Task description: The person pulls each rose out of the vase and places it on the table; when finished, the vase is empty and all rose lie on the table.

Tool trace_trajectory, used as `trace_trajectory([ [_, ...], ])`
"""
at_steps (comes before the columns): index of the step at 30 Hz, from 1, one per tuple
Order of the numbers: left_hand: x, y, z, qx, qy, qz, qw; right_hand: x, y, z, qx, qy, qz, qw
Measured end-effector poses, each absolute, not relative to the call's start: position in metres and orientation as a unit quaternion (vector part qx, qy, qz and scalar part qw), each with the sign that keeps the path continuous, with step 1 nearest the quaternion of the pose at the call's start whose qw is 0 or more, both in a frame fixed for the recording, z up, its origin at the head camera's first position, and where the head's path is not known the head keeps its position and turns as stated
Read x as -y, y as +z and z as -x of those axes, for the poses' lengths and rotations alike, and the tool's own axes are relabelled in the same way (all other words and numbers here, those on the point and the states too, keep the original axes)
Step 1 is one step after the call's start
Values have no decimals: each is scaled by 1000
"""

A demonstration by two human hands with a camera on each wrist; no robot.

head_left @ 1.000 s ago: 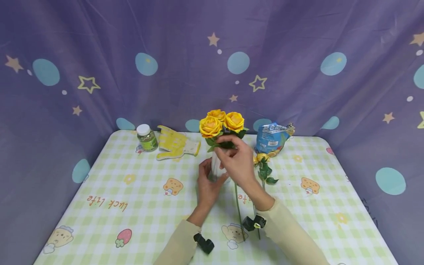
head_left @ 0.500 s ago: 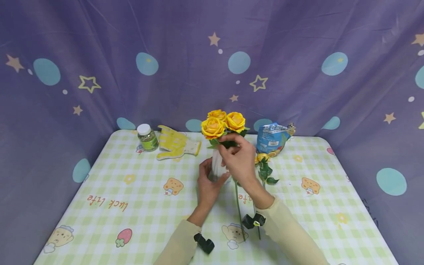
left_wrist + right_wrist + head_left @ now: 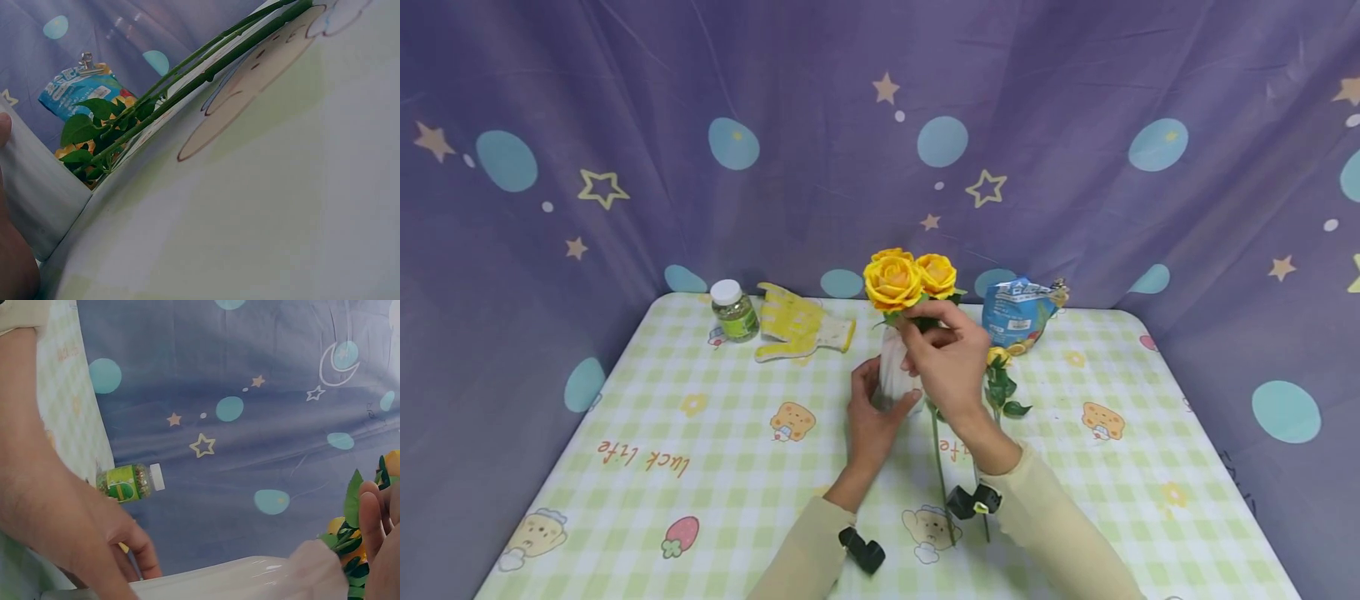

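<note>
A white vase (image 3: 895,371) stands upright near the middle of the table, with my left hand (image 3: 874,421) wrapped round its lower part. Over its mouth are three yellow roses with green leaves. My right hand (image 3: 952,358) pinches the front rose (image 3: 892,282) just under its bloom; the stem there is hidden behind the fingers. Behind it, another rose (image 3: 937,275) leans to the right, and the third is partly covered. In the right wrist view, the vase (image 3: 237,581) crosses the bottom, between my left hand (image 3: 81,519) and my right fingers (image 3: 372,515).
More yellow roses (image 3: 997,356) lie right of the vase, their long stems (image 3: 181,94) running toward me. A blue bag (image 3: 1017,315) closed with a clip stands behind them. At back left are a lidded jar (image 3: 734,315) and a yellow-and-white glove (image 3: 797,325). A purple curtain hangs behind.
My right hand has shifted slightly right, and the front rose has moved right with it, now covering more of the rose behind. My left hand stays on the vase.
</note>
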State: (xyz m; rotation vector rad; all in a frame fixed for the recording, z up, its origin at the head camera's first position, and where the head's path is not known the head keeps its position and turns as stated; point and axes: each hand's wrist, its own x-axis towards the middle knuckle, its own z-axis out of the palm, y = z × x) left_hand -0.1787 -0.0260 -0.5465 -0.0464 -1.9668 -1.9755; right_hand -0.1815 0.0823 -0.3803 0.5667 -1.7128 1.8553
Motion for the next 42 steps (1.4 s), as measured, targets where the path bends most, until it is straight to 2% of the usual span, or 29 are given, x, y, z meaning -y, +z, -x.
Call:
trace_trajectory([
  [25,27,-547,178,692,-698,37,181,-101,-342,175,547,668,-182,470],
  [42,26,-546,179,689,-704,21,173,-123,-311,173,352,769,-154,511],
])
